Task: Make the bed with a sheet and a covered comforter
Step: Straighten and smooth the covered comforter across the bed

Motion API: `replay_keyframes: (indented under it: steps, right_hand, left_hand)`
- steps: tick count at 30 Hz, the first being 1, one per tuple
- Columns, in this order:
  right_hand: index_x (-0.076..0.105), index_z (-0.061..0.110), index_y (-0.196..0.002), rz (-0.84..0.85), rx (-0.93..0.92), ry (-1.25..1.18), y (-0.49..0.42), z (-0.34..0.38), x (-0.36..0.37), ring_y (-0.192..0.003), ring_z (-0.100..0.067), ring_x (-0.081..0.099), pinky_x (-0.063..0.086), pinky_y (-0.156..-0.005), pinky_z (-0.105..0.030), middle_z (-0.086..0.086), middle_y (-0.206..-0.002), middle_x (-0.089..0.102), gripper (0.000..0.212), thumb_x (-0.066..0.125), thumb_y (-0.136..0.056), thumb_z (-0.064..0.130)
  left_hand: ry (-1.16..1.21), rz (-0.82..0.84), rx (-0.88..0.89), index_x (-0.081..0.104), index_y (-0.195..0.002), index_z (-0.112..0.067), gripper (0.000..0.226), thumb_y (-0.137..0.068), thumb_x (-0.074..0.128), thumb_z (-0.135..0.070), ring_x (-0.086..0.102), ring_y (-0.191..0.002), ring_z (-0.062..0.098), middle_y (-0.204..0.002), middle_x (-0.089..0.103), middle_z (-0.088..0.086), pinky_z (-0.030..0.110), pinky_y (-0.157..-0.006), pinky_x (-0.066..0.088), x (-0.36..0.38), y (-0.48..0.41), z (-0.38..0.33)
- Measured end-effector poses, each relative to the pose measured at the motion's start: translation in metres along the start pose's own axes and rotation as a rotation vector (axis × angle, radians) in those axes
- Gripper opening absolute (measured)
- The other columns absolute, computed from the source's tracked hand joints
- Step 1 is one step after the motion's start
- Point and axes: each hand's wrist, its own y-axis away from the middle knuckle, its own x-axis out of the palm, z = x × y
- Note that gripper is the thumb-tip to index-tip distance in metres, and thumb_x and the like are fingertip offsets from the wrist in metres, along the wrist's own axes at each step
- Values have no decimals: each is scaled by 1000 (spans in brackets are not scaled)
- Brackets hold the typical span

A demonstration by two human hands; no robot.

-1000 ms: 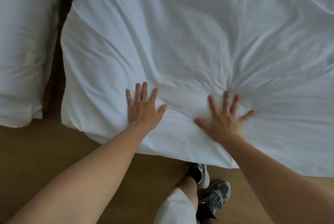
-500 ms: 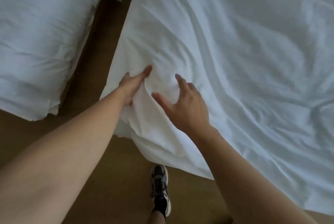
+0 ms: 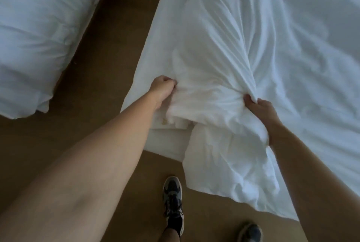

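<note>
- Beside the person's dark sneaker, a bunched corner of the puffy white covered comforter is hanging off the bed's near corner toward the brown floor. It is risking getting dragged or stepped on.
- The left hand and right hand are each clenching a fistful of it. Uneven tugging could be bunching the filling inside the cover.
- Beyond them, the comforter is lying deeply creased across the bed.

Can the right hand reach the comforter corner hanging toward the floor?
Probably yes: the hanging corner lies just below the right hand, nothing between. But that hand grips a fold of the comforter, so it must release first.
</note>
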Motion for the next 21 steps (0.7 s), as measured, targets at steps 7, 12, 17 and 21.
replay_keyframes:
  steps: [7,12,17,21]
  right_hand:
    - [66,1,-113,7,-27,0,10,-11,0,-96,-33,64,38,-73,-26,-17,-102,67,42,53,-101,40]
    - [57,9,-99,-259,-269,230,59,2,-11,-87,-33,56,32,-67,-31,-2,-80,56,49,55,-94,58]
    - [40,21,-115,-29,-295,587,83,-13,60,-105,-38,61,43,-78,-41,-14,-114,64,74,65,-73,76]
    - [18,19,-149,75,-256,925,83,-47,120,-128,-38,42,38,-103,-50,-14,-141,40,128,66,-53,89]
  left_hand:
    - [43,279,-181,63,-100,-6,24,-101,48,-24,65,-80,29,-91,68,14,33,-67,54,33,47,7]
    - [-242,10,-71,69,-104,-20,49,-66,91,-41,72,-91,24,-98,74,2,41,-85,57,-105,108,41]
    - [-491,-272,-229,61,-126,-15,84,-57,94,-51,63,-102,29,-119,66,8,42,-87,52,-196,111,104]
    - [-445,-287,-188,61,-121,-14,44,-81,79,-23,63,-98,30,-113,66,9,42,-84,55,-182,70,144]
